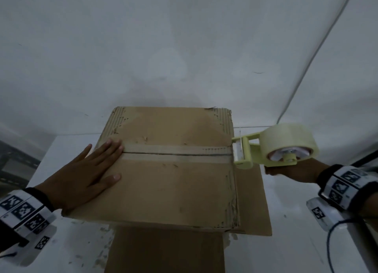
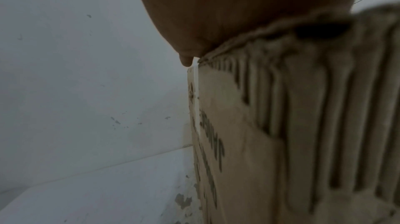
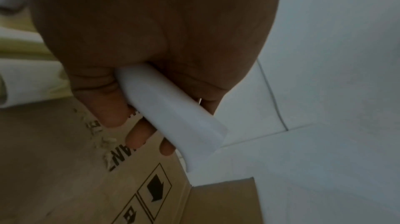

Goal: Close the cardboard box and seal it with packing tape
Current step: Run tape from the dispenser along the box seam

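Note:
A brown cardboard box point(image 1: 173, 180) stands with its top flaps closed, and a strip of tape point(image 1: 176, 153) runs along the centre seam. My left hand point(image 1: 88, 170) lies flat on the box top at its left edge, fingers straight, fingertips at the tape's left end. My right hand point(image 1: 290, 171) grips the white handle point(image 3: 173, 113) of a pale green tape dispenser point(image 1: 274, 148), whose roller end sits at the box's right edge. In the left wrist view my palm point(image 2: 238, 5) rests on the box's top edge point(image 2: 281, 91).
The box stands on flat cardboard sheets point(image 1: 255, 201) on a white table point(image 1: 71, 242). A white wall point(image 1: 163, 47) rises right behind. A thin cable point(image 1: 306, 68) runs down the wall at right. A dark cord point(image 1: 331, 242) hangs near my right wrist.

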